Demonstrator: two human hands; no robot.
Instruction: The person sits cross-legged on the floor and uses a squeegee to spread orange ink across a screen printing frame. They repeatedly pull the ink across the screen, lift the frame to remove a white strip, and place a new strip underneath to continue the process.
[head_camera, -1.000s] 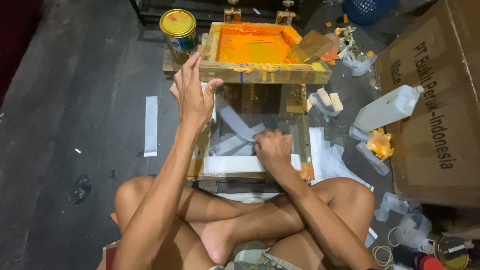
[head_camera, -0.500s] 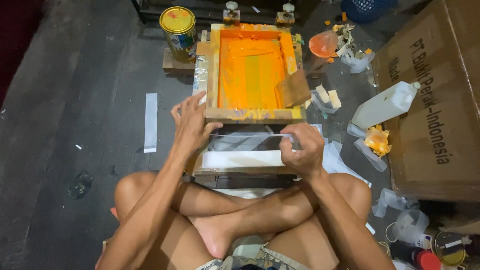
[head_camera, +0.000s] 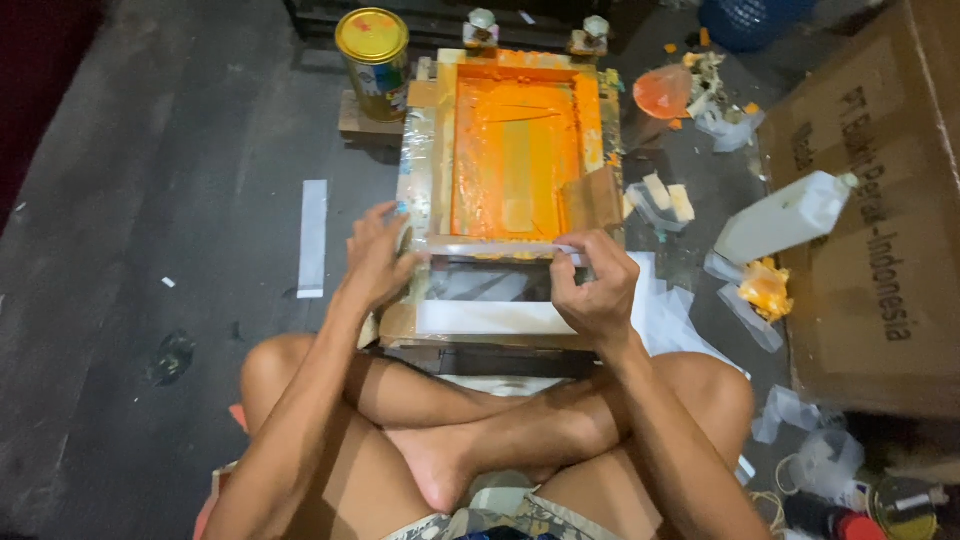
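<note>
- The frame (head_camera: 515, 150), a wooden screen smeared with orange ink, lies flat on the low press on the floor, straight ahead of the crossed legs.
- The left hand (head_camera: 375, 258) grips the frame's near left corner, fingers curled over the edge.
- The right hand (head_camera: 597, 285) pinches the near right edge, fingers clenched on the wood beside the squeegee (head_camera: 593, 198).
- White sheet (head_camera: 495, 318) shows just below the frame, between both hands.
- A yellow can (head_camera: 372, 55) stands beyond the left corner; a white bottle (head_camera: 785, 217) lies to the right.
- Half a second ago the frame was tilted up; now it is down, and the right hand has moved from the sheet to the frame.
</note>
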